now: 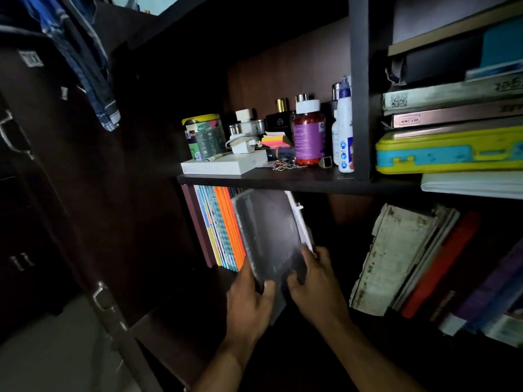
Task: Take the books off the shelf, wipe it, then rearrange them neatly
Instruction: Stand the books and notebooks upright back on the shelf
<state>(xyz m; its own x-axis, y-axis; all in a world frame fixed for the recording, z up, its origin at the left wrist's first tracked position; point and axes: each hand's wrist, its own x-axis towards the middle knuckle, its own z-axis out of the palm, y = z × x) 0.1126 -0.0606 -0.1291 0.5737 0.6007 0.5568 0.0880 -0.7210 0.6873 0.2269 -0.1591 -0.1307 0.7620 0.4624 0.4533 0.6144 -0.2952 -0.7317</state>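
Lower shelf compartment, left bay: one dark grey book (268, 233), dusty cover, tilted with its top leaning left against a row of upright books (223, 230) with orange, teal and yellow spines. A thin white book (300, 222) lies just behind its right edge.

Left hand (249, 304): fingers curled round the dark book's lower left edge, thumb pressed on the cover.

Right hand (317, 287): gripping the same book at its lower right corner, thumb on the cover, fingers behind.

Lower shelf, right bay: leaning books (441, 267), the nearest with stained, worn page edges (396, 256); red and purple covers beside it.

Shelf board (283, 181) above: white box (226, 165), patterned tin (203, 135), white charger with cable (243, 144), sticky notes (273, 140), amber pill bottle (308, 134) with purple label, white bottle (345, 128).

Upper right bay: stacked flat books (452, 106) over a yellow and blue case (450, 151).

Far left: dark wardrobe doors (56, 193) with metal handles; blue garments (85, 58) hanging above.
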